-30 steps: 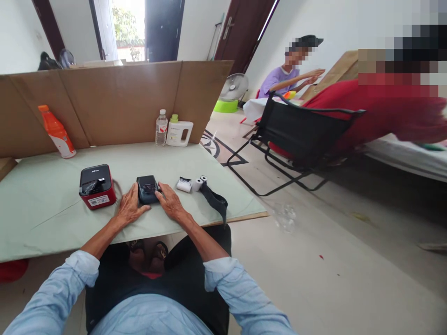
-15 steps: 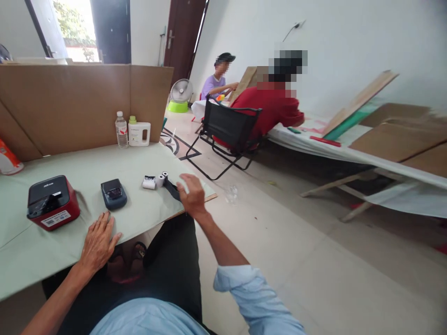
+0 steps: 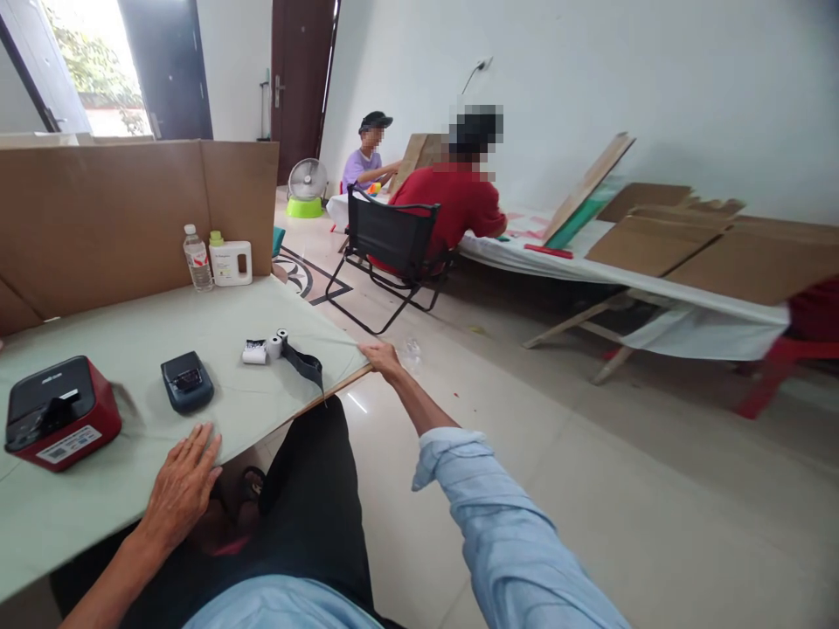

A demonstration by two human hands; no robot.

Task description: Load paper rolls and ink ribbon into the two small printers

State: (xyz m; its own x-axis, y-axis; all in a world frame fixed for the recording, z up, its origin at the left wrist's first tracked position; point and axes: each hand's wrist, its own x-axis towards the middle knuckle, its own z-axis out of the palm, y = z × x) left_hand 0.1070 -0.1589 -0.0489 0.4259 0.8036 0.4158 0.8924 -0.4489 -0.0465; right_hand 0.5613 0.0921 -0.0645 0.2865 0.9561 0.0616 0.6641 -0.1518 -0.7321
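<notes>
Right grip (image 3: 380,356) has moved from near the black strip (image 3: 301,365) to the corner of the table (image 3: 226,310) — closed on its edge | left grip (image 3: 180,476): flat, palm down, holding nothing | dark device (image 3: 187,382): just beyond left grip's fingertips | white rolls (image 3: 254,353): left of right grip

At 10 o'clock, an open doorway (image 3: 98,65) glows brightly; at 11, a brown door (image 3: 301,96). A white wall (image 3: 557,52) rises at 1, a white-covered table (image 3: 580,265) stands at 3, and glossy pale floor (image 3: 629,489) spreads at 4.
</notes>
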